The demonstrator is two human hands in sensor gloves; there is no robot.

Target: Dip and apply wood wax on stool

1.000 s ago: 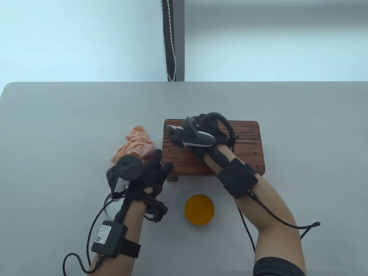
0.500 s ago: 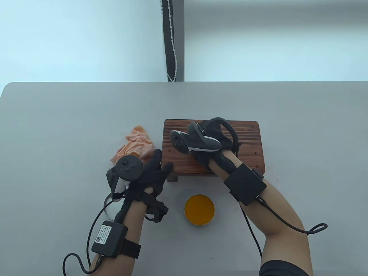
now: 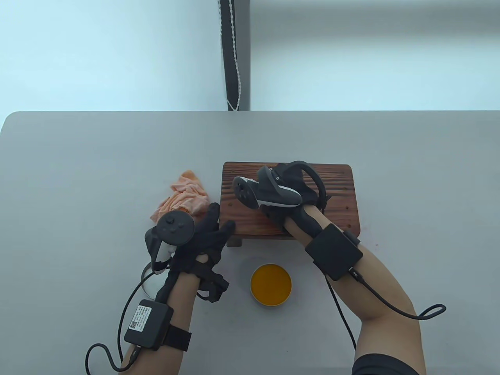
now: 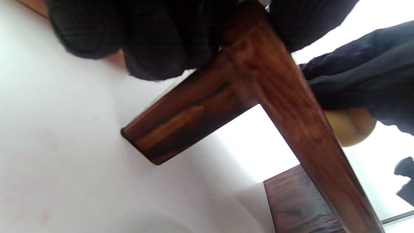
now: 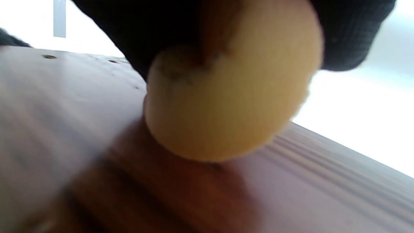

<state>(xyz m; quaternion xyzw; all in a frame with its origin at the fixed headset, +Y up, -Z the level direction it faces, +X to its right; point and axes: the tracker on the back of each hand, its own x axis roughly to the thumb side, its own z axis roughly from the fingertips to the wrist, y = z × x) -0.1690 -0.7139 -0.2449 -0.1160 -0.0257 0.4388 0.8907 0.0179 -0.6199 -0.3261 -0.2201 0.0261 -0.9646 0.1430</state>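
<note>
Pressing a round yellow sponge (image 5: 226,103) onto the stool (image 3: 336,183) top, the right hand (image 3: 291,187) grips it with curled fingers. The left hand (image 3: 203,238) clasps the stool's near-left corner. An open wax tin (image 3: 271,285) sits toward the surface's (image 3: 78,156) near edge, an orange cloth (image 3: 181,195) left of the stool.

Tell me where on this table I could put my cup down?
The far strip of table behind the stool is bare, as is the right side past it. It is crowded on the near left: cloth, left hand, wax tin.
</note>
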